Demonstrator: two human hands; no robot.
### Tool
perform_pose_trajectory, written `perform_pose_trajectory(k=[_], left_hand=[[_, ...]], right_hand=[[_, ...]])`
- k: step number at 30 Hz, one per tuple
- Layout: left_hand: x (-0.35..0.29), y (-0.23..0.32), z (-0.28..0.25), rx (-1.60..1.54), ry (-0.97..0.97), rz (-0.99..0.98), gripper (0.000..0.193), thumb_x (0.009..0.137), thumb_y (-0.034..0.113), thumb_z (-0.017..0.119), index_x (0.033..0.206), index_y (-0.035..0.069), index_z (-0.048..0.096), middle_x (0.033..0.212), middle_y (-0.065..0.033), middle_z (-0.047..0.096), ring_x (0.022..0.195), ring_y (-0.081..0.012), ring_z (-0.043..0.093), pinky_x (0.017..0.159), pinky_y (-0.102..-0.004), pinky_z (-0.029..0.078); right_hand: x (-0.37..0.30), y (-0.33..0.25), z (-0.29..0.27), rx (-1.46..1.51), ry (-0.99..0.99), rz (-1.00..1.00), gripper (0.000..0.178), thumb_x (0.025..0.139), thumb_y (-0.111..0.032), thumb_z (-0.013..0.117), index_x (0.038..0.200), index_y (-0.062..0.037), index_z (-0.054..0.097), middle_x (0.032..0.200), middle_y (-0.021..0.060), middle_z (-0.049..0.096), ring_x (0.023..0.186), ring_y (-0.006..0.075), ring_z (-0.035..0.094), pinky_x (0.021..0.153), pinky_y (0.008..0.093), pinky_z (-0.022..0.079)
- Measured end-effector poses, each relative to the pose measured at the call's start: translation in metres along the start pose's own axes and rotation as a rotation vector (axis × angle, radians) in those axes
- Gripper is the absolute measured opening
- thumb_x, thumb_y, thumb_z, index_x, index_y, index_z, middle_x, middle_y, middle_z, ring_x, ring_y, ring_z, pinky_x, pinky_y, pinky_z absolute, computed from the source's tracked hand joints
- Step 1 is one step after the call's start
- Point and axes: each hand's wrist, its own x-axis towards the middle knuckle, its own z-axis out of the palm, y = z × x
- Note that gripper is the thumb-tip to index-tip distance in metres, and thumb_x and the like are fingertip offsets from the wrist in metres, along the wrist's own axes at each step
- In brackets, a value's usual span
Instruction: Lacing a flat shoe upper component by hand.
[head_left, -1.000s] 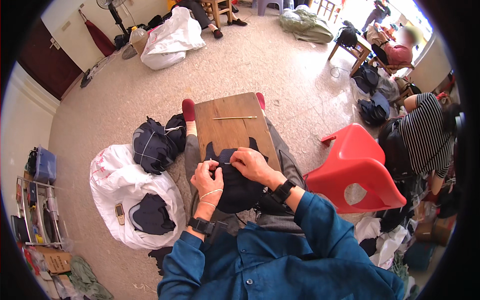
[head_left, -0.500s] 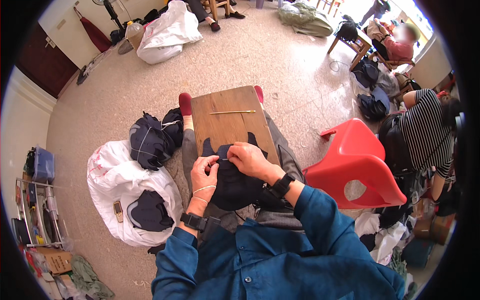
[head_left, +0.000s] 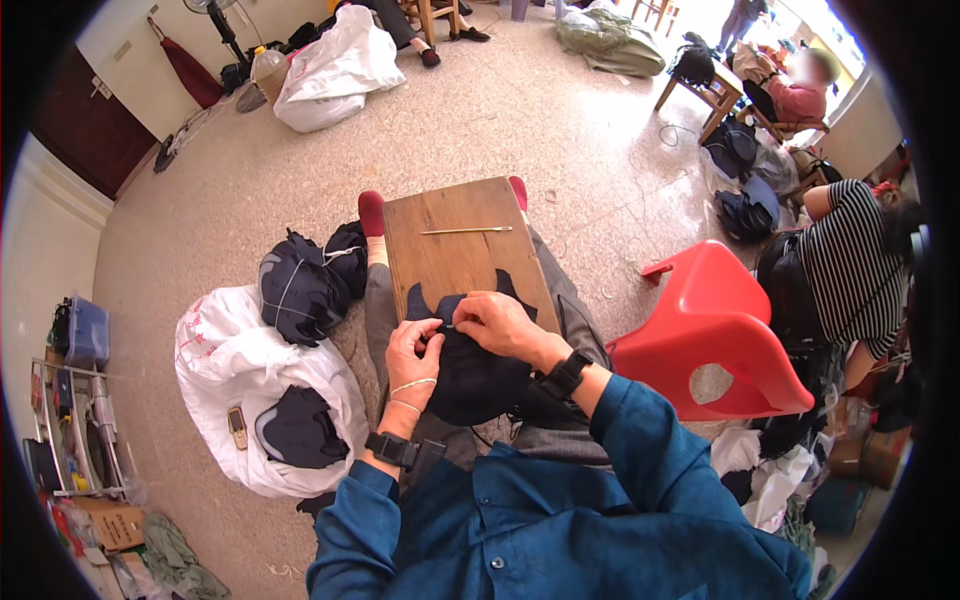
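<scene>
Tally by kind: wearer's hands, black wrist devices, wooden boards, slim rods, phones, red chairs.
Hands: 2 (left hand, right hand)
Black wrist devices: 2
Wooden board: 1
Slim rod: 1
Phone: 1
Red chair: 1
Total: 8

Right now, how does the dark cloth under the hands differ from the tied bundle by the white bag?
The dark cloth is under the left hand and right hand; neither touches the tied bundle.
The dark cloth lies partly over the wooden board; the tied bundle is by the white bag, on the person's left.
Pale cord binds the tied bundle; none shows around the dark cloth.
Both look dark navy.
</scene>
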Motion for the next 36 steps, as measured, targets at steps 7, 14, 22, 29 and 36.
perform_pose_trajectory(k=[7, 14, 22, 29, 36], left_hand=[[0.002, -0.002, 0.003, 0.036, -0.007, 0.049, 0.021, 0.082, -0.003, 0.075, 0.102, 0.004, 0.074, 0.086, -0.0034, 0.061, 0.071, -0.0135, 0.054, 0.063, -0.0272, 0.045], [0.004, 0.001, 0.003, 0.037, 0.018, -0.003, 0.014, 0.082, -0.003, 0.074, 0.095, 0.003, 0.072, 0.085, -0.0052, 0.056, 0.071, -0.0142, 0.054, 0.064, -0.0277, 0.045], [0.006, -0.002, -0.003, 0.238, -0.056, 0.082, 0.007, 0.085, 0.001, 0.07, 0.086, 0.002, 0.063, 0.087, -0.0142, 0.056, 0.077, -0.0322, 0.061, 0.07, -0.041, 0.05], [0.011, 0.004, -0.005, 0.203, -0.178, -0.071, 0.009, 0.084, 0.003, 0.07, 0.087, 0.002, 0.062, 0.089, -0.0147, 0.057, 0.08, -0.0359, 0.062, 0.074, -0.0441, 0.051], [0.025, -0.01, -0.03, 0.239, -0.396, -0.002, 0.008, 0.086, 0.004, 0.067, 0.088, 0.002, 0.06, 0.092, -0.017, 0.057, 0.09, -0.0376, 0.061, 0.082, -0.0438, 0.049]], right_hand=[[0.004, 0.0, 0.008, 0.063, 0.03, -0.11, 0.008, 0.089, -0.008, 0.067, 0.093, -0.0012, 0.07, 0.09, 0.0162, 0.067, 0.088, 0.035, 0.067, 0.075, 0.0416, 0.053], [-0.028, -0.001, -0.015, 0.165, 0.283, -0.003, 0.014, 0.092, -0.001, 0.06, 0.104, 0.0006, 0.067, 0.096, 0.018, 0.067, 0.094, 0.037, 0.067, 0.084, 0.0426, 0.054], [-0.047, 0.004, -0.001, 0.06, 0.284, -0.012, 0.023, 0.09, -0.001, 0.061, 0.113, -0.0014, 0.063, 0.108, 0.0171, 0.066, 0.105, 0.0372, 0.063, 0.091, 0.0437, 0.052], [-0.048, 0.001, 0.002, 0.028, 0.301, -0.008, 0.023, 0.089, -0.003, 0.063, 0.112, -0.002, 0.064, 0.109, 0.0162, 0.065, 0.107, 0.0376, 0.062, 0.093, 0.0451, 0.051], [-0.046, -0.012, 0.001, -0.067, 0.241, 0.014, 0.029, 0.085, -0.015, 0.075, 0.11, -0.004, 0.065, 0.108, 0.0146, 0.063, 0.108, 0.0359, 0.06, 0.094, 0.0451, 0.048]])
